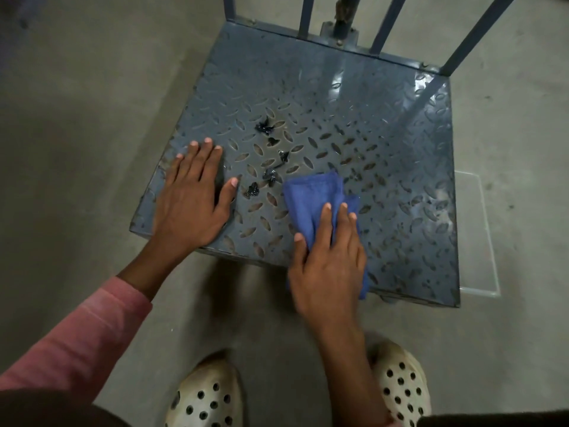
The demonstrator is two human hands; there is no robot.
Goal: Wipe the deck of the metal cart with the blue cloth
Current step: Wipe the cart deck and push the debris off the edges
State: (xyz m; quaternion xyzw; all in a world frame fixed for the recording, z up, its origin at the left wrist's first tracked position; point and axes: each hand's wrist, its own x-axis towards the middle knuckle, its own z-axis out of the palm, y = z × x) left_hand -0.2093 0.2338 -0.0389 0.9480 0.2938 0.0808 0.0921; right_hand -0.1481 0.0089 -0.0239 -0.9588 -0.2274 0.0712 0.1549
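Note:
The metal cart's deck [354, 118] is grey-blue tread plate, seen from above. Several small black scraps [265, 127] lie near its middle, left of the cloth. A folded blue cloth [311, 195] lies on the deck near the front edge. My right hand [329, 260] presses flat on the cloth's near part, fingers spread over it. My left hand [194, 198] rests palm down on the deck's front left corner, fingers apart, holding nothing.
Upright metal bars [388, 23] rise from the deck's far edge. Concrete floor [77, 118] surrounds the cart. My two cream perforated clogs [209, 399] stand on the floor just in front of the deck. A clear plastic sheet [477, 235] lies right of the cart.

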